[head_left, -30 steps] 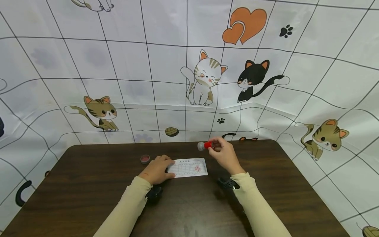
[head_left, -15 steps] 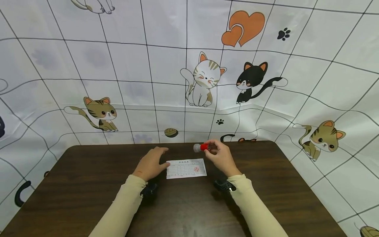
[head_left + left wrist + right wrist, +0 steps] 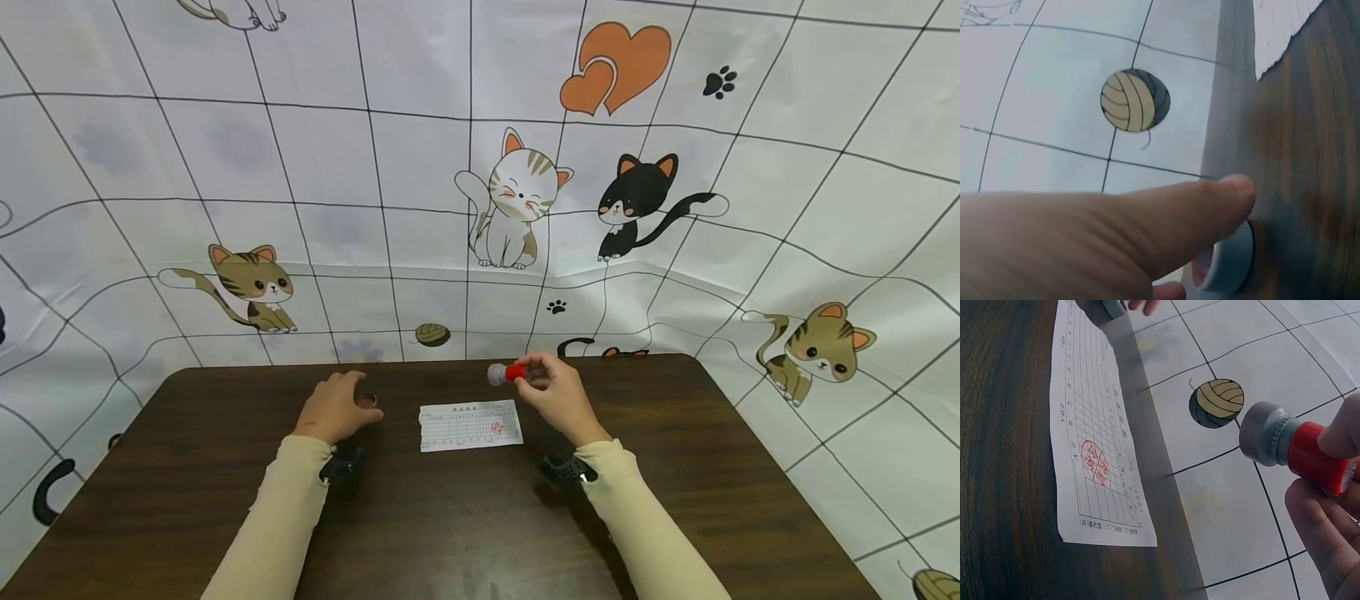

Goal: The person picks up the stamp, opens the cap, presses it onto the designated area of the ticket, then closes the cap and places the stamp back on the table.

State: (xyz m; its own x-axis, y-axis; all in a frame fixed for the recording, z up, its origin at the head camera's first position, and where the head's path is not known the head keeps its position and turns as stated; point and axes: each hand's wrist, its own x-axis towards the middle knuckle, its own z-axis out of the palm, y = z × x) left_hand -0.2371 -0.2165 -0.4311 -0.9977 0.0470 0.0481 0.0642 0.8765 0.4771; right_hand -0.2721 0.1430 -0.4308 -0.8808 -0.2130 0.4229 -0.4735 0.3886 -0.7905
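Note:
In the head view my right hand [image 3: 557, 396] pinches a stamp [image 3: 1319, 453] by its red handle, between thumb and fingers. The stamp lies sideways in the air, its grey round head pointing left. My left hand [image 3: 330, 410] is around a small round ink pad [image 3: 366, 401], thumb and forefinger spread apart on either side of it. In the left wrist view the thumb hides part of the ink pad [image 3: 1232, 259]; contact cannot be made out. A printed paper slip [image 3: 468, 427] with a red round stamp mark lies flat between the hands.
A dark wooden table [image 3: 450, 533] bears these things. Behind it hangs a white cloth [image 3: 420, 233] with grid lines and cartoon cats, meeting the table's far edge. Dark wrist straps [image 3: 567, 469] sit below both hands.
My left hand has let go of the paper slip's left end and moved left to the ink pad, its fingers spread. My right hand, still holding the stamp, has shifted slightly left.

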